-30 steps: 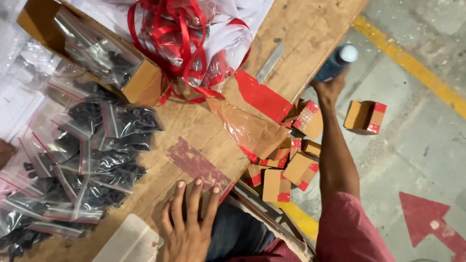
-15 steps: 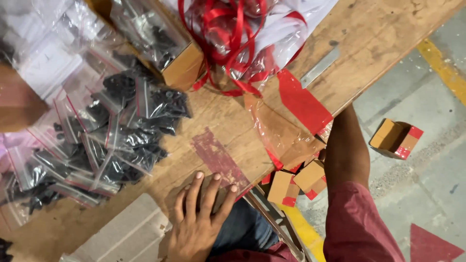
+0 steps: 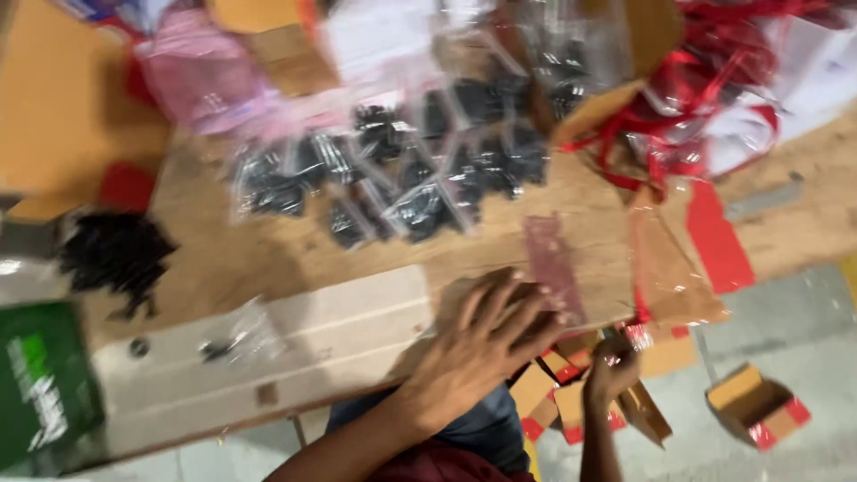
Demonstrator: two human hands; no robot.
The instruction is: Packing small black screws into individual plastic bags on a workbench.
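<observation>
The picture is motion-blurred. My left hand [image 3: 482,339] lies flat on the near edge of the wooden table [image 3: 268,250], fingers spread, holding nothing. Its fingertips reach a faded red patch [image 3: 552,263]. My right hand [image 3: 611,368] is below the table edge among small brown boxes with red tape [image 3: 544,397]. Its fingers are curled, but the blur hides whether they grip a box. A heap of clear zip bags with black parts [image 3: 420,178] lies beyond my left hand.
A white cardboard sheet [image 3: 295,344] lies left of my hand, with a green box [image 3: 40,384] and loose black parts [image 3: 116,250] further left. Red ribbon in plastic [image 3: 705,116] and a red tape strip [image 3: 714,236] are at the right. One small box [image 3: 759,409] sits on the floor.
The view swung left, showing more of the table's left end. My right hand came back from the far floor to the small boxes under the table edge. My left hand stayed on the table.
</observation>
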